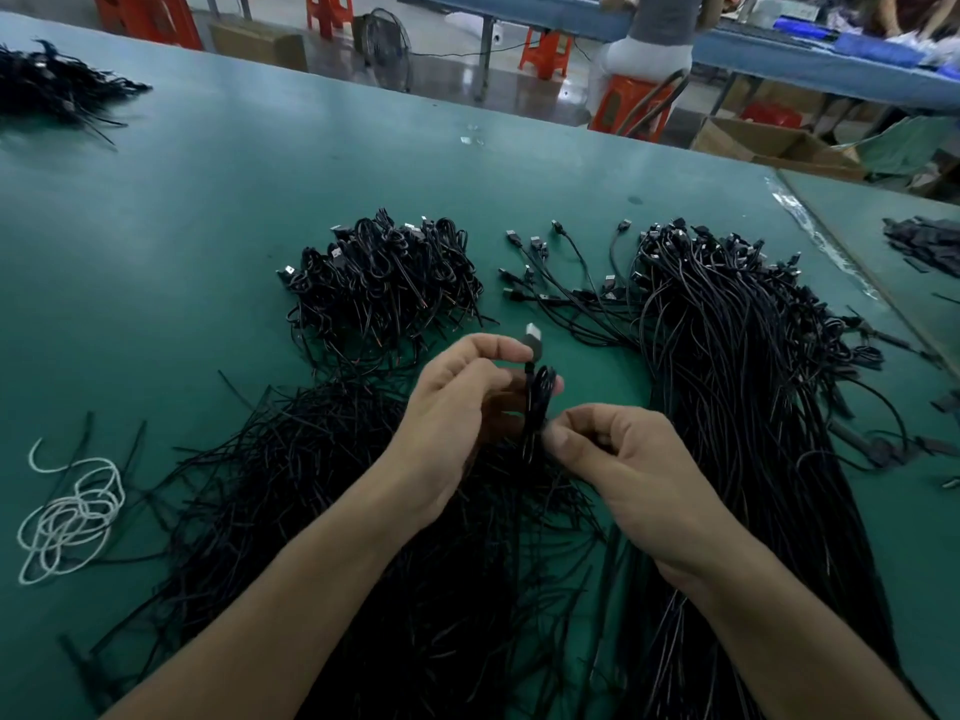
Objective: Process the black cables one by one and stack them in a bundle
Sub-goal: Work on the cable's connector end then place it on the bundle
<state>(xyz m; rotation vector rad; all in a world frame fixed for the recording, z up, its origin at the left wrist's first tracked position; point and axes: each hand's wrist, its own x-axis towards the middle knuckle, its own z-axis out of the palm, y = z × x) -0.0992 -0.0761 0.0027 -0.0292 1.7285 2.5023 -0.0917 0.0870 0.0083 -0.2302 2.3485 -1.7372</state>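
My left hand [457, 407] grips a folded black cable [537, 402] above the table, its silver USB plug [533, 336] sticking up past my fingers. My right hand [618, 459] pinches the lower part of the same cable between thumb and forefinger. Behind my hands lies a heap of coiled black cables [384, 283]. A long mass of straight black cables [737, 387] stretches along the right, plugs at the far end. Under my forearms lies a spread of thin black ties [322, 491].
A green table [208, 210] carries a white cord [72, 517] at the left, another black cable heap [52, 85] at the far left and dark strips [919, 246] at the right. A seated person [654, 39], red stools and cardboard boxes lie beyond the far edge.
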